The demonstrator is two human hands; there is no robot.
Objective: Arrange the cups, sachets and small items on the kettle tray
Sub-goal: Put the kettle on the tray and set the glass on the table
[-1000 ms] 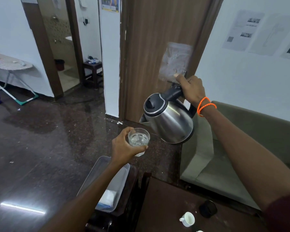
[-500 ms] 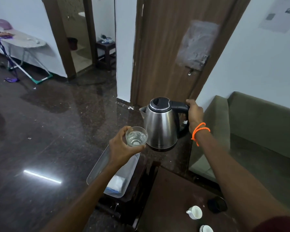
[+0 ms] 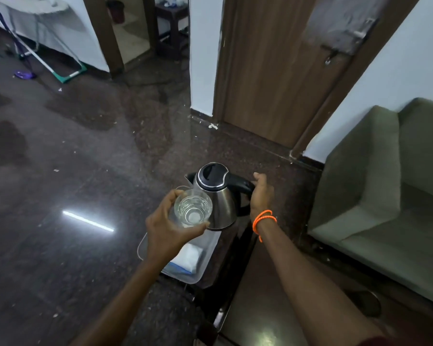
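Kettle (image 3: 216, 201) has come down since the earlier frames: a second ago we saw it raised and tipped toward the door, now it sits upright and low, over the far end of the tray (image 3: 196, 277). Whether its base touches the tray or the stand beneath we cannot tell. We also see the camera pitched further down; the cups seen earlier on the dark table are out of frame.

Right hand (image 3: 260, 196) is at the kettle's black handle, palm against its outer curve, fingers partly spread and pointing up rather than wrapped tight. We cannot tell if it grips or merely rests there. Orange cord (image 3: 264, 219) loops the right wrist.

Left hand (image 3: 168, 231) is clamped around a clear glass (image 3: 193, 211), thumb on the near side, fingers on the far side. Glass is upright, held just beside the kettle's near-left flank, above the tray. It looks to hold some clear liquid, though we cannot be sure of the level.

Tray is pale and rectangular, mostly hidden under the left hand and forearm. A white sachet (image 3: 189, 255) with a blue edge lies flat in its near half.

Grey-green sofa (image 3: 385, 196) stands to the right, well apart from the tray. Floor (image 3: 73, 171) is dark polished stone with a bright light streak.
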